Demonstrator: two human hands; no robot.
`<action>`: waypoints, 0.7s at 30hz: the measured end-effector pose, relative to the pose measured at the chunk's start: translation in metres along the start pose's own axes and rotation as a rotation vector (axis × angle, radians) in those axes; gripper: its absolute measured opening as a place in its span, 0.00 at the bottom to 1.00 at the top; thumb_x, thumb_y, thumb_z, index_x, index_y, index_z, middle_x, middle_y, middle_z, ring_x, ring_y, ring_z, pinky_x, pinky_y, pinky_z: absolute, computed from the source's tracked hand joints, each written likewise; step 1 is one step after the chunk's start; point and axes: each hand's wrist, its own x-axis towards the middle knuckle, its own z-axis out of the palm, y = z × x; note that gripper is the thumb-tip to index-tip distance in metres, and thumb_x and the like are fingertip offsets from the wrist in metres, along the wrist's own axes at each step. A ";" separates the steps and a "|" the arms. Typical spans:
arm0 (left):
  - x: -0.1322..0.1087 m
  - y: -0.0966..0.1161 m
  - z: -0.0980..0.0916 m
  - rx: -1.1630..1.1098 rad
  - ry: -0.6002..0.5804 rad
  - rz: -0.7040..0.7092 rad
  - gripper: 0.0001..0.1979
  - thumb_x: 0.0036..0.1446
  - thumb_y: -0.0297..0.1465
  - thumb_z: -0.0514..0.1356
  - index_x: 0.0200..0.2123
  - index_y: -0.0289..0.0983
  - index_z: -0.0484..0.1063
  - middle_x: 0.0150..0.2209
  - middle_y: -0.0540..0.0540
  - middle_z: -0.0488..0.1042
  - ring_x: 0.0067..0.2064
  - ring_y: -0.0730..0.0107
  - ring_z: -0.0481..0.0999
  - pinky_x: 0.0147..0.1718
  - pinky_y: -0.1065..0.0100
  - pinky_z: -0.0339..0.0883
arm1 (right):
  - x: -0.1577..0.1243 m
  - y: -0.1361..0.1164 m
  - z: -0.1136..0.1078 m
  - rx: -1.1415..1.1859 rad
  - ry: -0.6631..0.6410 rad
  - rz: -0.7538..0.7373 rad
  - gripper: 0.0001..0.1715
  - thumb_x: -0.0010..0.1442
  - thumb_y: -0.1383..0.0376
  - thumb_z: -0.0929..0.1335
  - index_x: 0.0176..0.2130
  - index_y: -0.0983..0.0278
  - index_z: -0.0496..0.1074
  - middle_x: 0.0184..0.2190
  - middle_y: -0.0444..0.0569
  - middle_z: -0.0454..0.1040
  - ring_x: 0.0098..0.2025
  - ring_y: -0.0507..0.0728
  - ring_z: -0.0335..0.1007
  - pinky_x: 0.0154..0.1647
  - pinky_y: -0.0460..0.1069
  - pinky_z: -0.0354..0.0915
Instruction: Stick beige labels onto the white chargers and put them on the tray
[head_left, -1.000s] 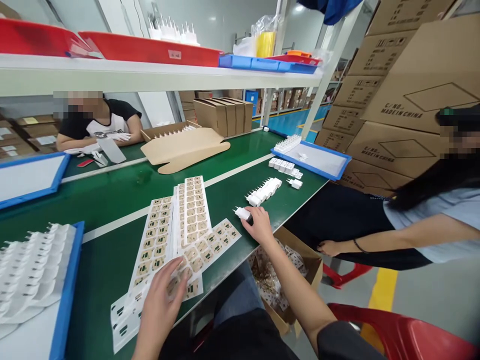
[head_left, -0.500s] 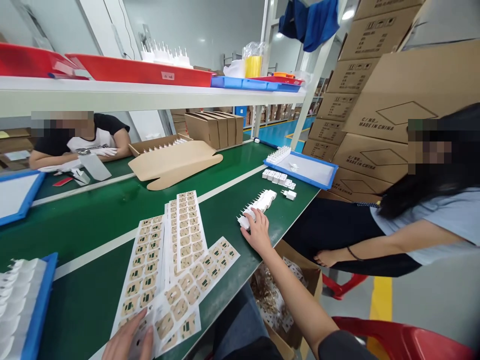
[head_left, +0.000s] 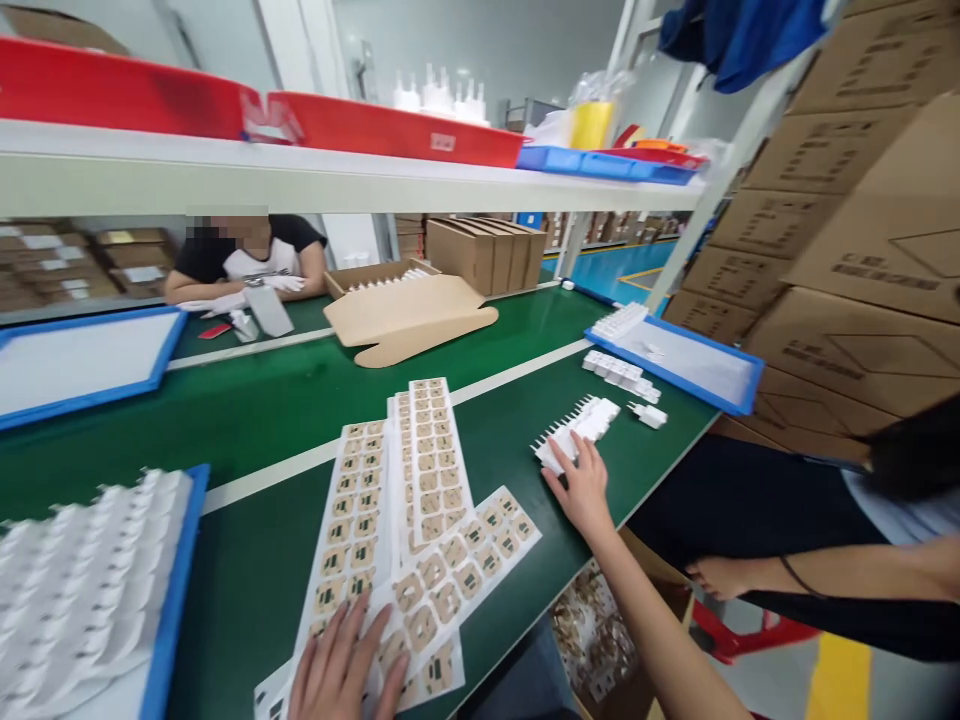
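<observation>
Fanned across the green table are several sheets of tan stickers (head_left: 435, 450). My left hand (head_left: 346, 655) lies on their near end with its fingers spread. Further right, my right hand (head_left: 581, 485) touches the near end of a row of white plug adapters (head_left: 592, 418), its fingers apart. The pins of that row point to the left. Beyond it are a single white adapter (head_left: 649, 415) and a second short row of white pieces (head_left: 619, 372).
A blue-rimmed tray (head_left: 705, 372) stands at the far right, another full of white adapters (head_left: 176, 590) at the near left. Red bins (head_left: 390, 130) sit on the shelf above. One person leans on the table opposite; another is at the right beside cartons (head_left: 862, 350).
The view has swung to the left, so everything appears further right. More of the left tray of adapters shows. My left hand's fingers show more fully over the sheets; my right hand stays at the row.
</observation>
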 end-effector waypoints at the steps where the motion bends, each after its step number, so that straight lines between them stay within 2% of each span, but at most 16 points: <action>1: 0.001 0.003 -0.003 0.037 -0.014 -0.008 0.23 0.61 0.41 0.61 0.60 0.49 0.72 0.61 0.45 0.77 0.57 0.49 0.80 0.47 0.50 0.76 | 0.000 0.000 -0.002 0.014 0.025 -0.044 0.26 0.70 0.55 0.65 0.64 0.56 0.71 0.69 0.62 0.61 0.70 0.77 0.55 0.62 0.72 0.62; 3: 0.005 0.009 -0.009 0.087 -0.020 -0.023 0.23 0.62 0.41 0.61 0.60 0.48 0.72 0.62 0.46 0.76 0.59 0.53 0.78 0.51 0.53 0.73 | -0.003 -0.002 -0.008 0.072 0.057 -0.190 0.25 0.70 0.57 0.66 0.64 0.56 0.71 0.68 0.60 0.64 0.70 0.74 0.57 0.64 0.70 0.60; 5: 0.008 0.016 -0.012 0.118 -0.007 -0.010 0.24 0.62 0.41 0.61 0.60 0.48 0.72 0.62 0.47 0.76 0.59 0.56 0.77 0.56 0.55 0.70 | -0.006 -0.003 -0.014 0.169 0.024 -0.406 0.24 0.69 0.61 0.67 0.63 0.55 0.72 0.64 0.56 0.70 0.67 0.69 0.62 0.66 0.65 0.61; 8: 0.008 0.024 -0.009 0.105 0.020 -0.048 0.23 0.62 0.39 0.61 0.60 0.47 0.73 0.62 0.47 0.76 0.60 0.57 0.76 0.68 0.56 0.57 | -0.011 -0.004 -0.023 0.284 -0.157 -0.705 0.26 0.67 0.59 0.70 0.63 0.56 0.71 0.59 0.52 0.76 0.60 0.62 0.71 0.61 0.57 0.66; 11: 0.003 0.033 0.000 0.016 0.050 -0.170 0.20 0.62 0.37 0.61 0.58 0.48 0.76 0.59 0.48 0.79 0.64 0.60 0.72 0.75 0.57 0.43 | -0.010 -0.003 -0.026 0.295 -0.355 -0.844 0.33 0.63 0.52 0.73 0.65 0.57 0.71 0.59 0.53 0.77 0.56 0.61 0.74 0.57 0.54 0.70; 14: 0.001 0.044 0.007 -0.048 0.073 -0.259 0.18 0.62 0.37 0.61 0.55 0.49 0.77 0.56 0.48 0.81 0.70 0.61 0.66 0.76 0.57 0.41 | -0.006 0.000 -0.026 0.260 -0.456 -0.834 0.35 0.62 0.50 0.73 0.65 0.54 0.70 0.62 0.53 0.75 0.57 0.63 0.75 0.56 0.54 0.71; 17: 0.006 0.056 0.000 -0.094 0.027 -0.350 0.18 0.63 0.35 0.61 0.56 0.49 0.77 0.59 0.48 0.79 0.71 0.60 0.65 0.76 0.56 0.41 | -0.005 0.000 -0.024 0.230 -0.504 -0.763 0.32 0.65 0.52 0.70 0.66 0.49 0.69 0.63 0.52 0.73 0.57 0.64 0.75 0.54 0.55 0.72; 19: 0.014 0.060 -0.013 -0.163 -0.073 -0.415 0.19 0.64 0.33 0.59 0.58 0.50 0.76 0.65 0.50 0.74 0.70 0.60 0.66 0.75 0.54 0.43 | -0.011 -0.005 -0.024 0.221 -0.516 -0.685 0.29 0.67 0.53 0.68 0.65 0.46 0.69 0.63 0.50 0.74 0.55 0.63 0.76 0.53 0.55 0.72; 21: 0.026 0.058 -0.031 -0.265 -0.233 -0.464 0.22 0.65 0.32 0.59 0.61 0.51 0.73 0.70 0.50 0.66 0.70 0.58 0.66 0.73 0.51 0.51 | -0.023 -0.019 -0.026 0.220 -0.514 -0.541 0.26 0.69 0.53 0.64 0.64 0.47 0.70 0.63 0.51 0.73 0.55 0.64 0.75 0.54 0.57 0.71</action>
